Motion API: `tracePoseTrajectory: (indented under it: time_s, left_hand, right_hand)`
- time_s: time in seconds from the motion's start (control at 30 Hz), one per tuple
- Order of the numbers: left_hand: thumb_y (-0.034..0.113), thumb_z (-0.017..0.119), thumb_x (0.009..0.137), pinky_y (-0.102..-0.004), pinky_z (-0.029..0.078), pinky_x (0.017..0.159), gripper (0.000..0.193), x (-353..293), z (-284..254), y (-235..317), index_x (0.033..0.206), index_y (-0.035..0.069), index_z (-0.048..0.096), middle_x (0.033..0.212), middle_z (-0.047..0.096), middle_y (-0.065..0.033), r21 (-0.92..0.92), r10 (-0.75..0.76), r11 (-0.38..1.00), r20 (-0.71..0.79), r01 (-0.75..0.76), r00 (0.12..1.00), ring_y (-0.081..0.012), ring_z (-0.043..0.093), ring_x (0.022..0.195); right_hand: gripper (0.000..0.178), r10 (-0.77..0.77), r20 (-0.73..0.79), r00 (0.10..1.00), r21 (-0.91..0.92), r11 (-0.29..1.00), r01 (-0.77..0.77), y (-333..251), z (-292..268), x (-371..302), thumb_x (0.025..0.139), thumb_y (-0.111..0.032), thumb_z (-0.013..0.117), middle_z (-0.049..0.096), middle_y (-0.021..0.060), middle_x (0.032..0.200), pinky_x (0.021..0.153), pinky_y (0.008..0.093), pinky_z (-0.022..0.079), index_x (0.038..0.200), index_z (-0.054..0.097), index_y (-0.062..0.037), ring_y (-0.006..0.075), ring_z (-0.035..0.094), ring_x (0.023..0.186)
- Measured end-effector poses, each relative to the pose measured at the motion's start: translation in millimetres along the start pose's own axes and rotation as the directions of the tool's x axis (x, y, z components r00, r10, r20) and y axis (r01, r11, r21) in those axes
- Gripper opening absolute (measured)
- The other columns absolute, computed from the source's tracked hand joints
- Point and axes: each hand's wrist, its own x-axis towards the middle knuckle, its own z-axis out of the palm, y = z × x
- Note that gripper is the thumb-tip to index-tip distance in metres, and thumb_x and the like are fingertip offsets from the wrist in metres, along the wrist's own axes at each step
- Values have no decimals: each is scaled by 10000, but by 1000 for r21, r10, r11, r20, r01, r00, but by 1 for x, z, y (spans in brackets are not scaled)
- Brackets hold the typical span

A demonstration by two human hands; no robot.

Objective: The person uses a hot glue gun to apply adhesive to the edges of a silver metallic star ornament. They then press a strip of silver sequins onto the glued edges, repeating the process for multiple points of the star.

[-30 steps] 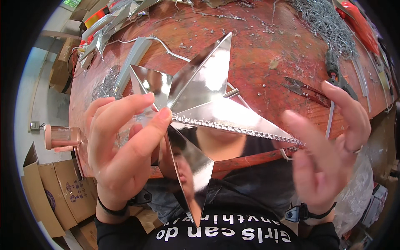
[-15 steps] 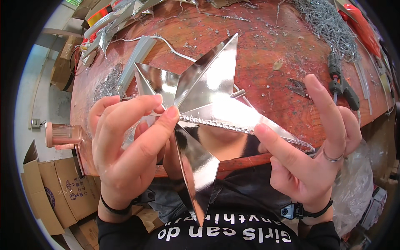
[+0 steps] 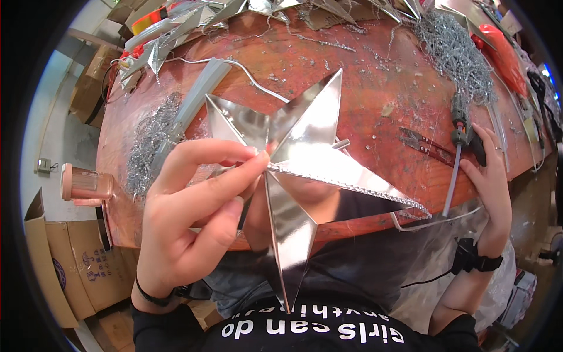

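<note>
Outstretched rightward, the right hand grasps the glue gun.

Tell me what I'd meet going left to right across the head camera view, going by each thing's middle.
Pink jar, smaller silver trim tangle, left hand, silver star, red-handled snips, glue gun, right hand.

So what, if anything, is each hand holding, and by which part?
The left hand holds the silver star near its centre; the right hand grasps the glue gun by its handle.
</note>
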Motion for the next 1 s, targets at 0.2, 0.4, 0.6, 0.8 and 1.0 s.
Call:
tracePoseTrajectory:
  time_s: [0.2, 0.4, 0.6, 0.8, 1.0]
  left_hand:
    - [-39, 462, 781, -272, 514, 776, 367, -6, -1, -5, 1098, -69, 644, 1141, 578, -151, -16, -6, 1000, 8, 6, 1000, -200, 623, 934]
    - [-39, 433, 796, -287, 535, 770, 351, -6, -5, -14, 1074, -98, 640, 1148, 606, -175, -8, 106, 994, 13, -106, 994, -211, 648, 956]
    - [57, 474, 874, -348, 542, 837, 199, -10, -18, -20, 1015, -55, 560, 1138, 576, -229, -460, -17, 885, -176, -67, 984, -302, 635, 1003]
    - [162, 615, 873, -424, 561, 803, 261, 4, -11, -10, 1067, 77, 464, 1169, 528, -272, -17, 449, 893, -36, -450, 893, -345, 633, 992]
    - [21, 670, 735, -434, 541, 830, 419, 23, 28, -14, 1088, 89, 454, 1122, 572, -275, 45, 686, 726, 3, -686, 727, -328, 647, 949]
  right_hand:
    - [555, -68, 44, 997, -59, 996, 70, 24, -9, 21, 745, 12, 593, 478, 140, 1237, 1015, 302, 333, 1288, 486, -28, 262, 486, 1174]
    - [405, -324, -25, 946, -291, 908, 303, 24, -14, 31, 767, -33, 531, 526, 186, 1180, 899, 321, 418, 1167, 503, 23, 323, 548, 1043]
    - [456, 145, -213, 966, 382, 923, -54, 51, -28, 12, 847, -58, 521, 527, 130, 1281, 1022, 324, 368, 1294, 478, 24, 261, 500, 1199]
    - [485, 120, -280, 953, 618, 781, 83, 5, -26, -1, 921, -185, 541, 527, 124, 1282, 1046, 356, 348, 1346, 424, 17, 246, 507, 1199]
    - [533, 168, -222, 961, 699, 714, 37, 5, 5, -19, 911, -243, 615, 554, 80, 1220, 932, 288, 400, 1348, 417, -12, 186, 523, 1146]
